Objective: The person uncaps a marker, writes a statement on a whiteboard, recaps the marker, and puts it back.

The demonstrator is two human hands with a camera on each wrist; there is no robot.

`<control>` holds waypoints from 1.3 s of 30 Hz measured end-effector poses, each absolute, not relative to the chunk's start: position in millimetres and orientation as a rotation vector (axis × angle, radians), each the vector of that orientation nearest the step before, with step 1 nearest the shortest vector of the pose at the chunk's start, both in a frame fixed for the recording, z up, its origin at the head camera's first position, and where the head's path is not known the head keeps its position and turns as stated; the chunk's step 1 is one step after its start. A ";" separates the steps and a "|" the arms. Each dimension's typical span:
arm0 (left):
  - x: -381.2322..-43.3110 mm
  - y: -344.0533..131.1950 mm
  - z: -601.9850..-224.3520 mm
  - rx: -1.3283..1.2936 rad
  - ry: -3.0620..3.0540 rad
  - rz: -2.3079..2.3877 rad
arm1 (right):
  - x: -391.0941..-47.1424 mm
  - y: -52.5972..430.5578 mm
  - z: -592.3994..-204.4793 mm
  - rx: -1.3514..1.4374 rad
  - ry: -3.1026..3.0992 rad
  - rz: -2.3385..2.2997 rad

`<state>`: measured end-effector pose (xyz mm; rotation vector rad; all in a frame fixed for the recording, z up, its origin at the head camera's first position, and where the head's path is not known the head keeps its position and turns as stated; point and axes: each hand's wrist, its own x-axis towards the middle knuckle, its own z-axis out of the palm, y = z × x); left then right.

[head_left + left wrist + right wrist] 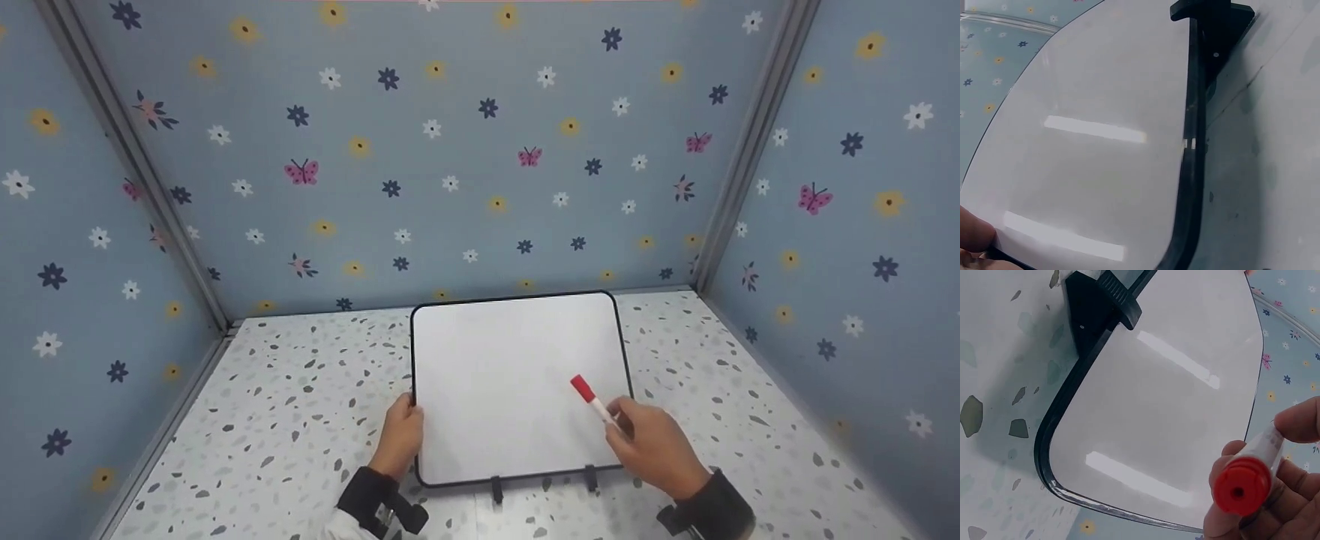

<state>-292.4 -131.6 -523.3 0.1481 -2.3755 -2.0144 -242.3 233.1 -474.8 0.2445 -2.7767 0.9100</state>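
A white dry-erase board point(510, 360) with a thin black frame leans back on two black feet point(496, 489) under its lower edge. My left hand point(400, 439) grips the board's left edge; in the left wrist view only part of that hand point(976, 232) shows at the lower left corner. A white marker point(600, 410) with a red cap point(582, 388) is pinched between the thumb and fingers of my right hand point(660, 446), in front of the board's lower right side. The right wrist view shows a red end of the marker point(1242, 486) toward the camera. No marks show on the board.
The speckled white tabletop point(300, 420) extends around the board. Blue flowered panels point(450, 150) stand behind and on both sides, joined by grey metal posts point(750, 142). Black bands with small devices are on both wrists. Light strips reflect on the board in the wrist views.
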 end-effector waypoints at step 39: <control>-285.3 -125.6 -499.6 0.104 -2.458 -1.700 | -244.9 200.0 -466.8 0.559 -2.612 0.825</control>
